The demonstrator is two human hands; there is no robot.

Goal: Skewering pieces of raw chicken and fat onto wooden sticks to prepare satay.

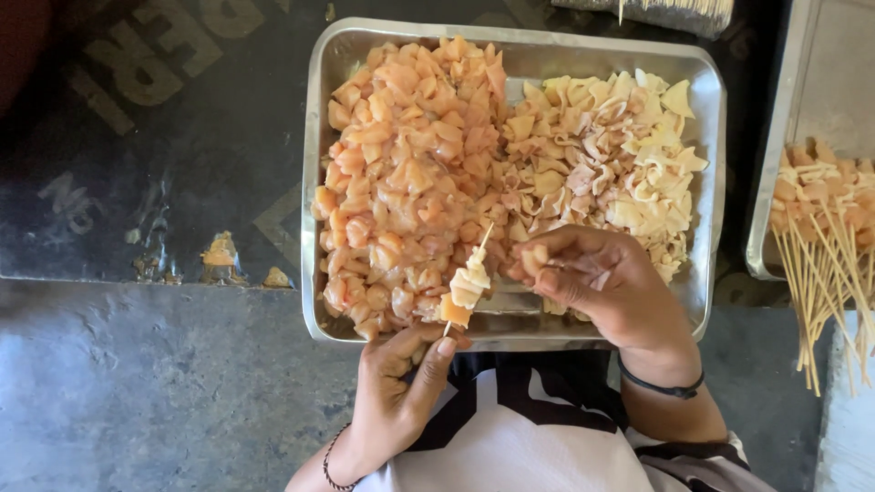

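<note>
My left hand (396, 387) pinches the lower end of a thin wooden skewer (467, 284) that carries an orange meat cube and a pale skin piece, its tip pointing up over the tray. My right hand (597, 282) hovers over the tray's front edge with its fingers closed on a small pale piece of meat, just right of the skewer. The steel tray (314, 191) holds a heap of orange raw meat cubes (410, 173) on its left half and pale skin pieces (611, 164) on its right half.
A second steel tray (761, 219) at the right edge holds several finished skewers (825, 237) with sticks pointing toward me. A bundle of bare sticks (679, 11) lies at the top. The trays rest on a dark printed sheet over rough concrete.
</note>
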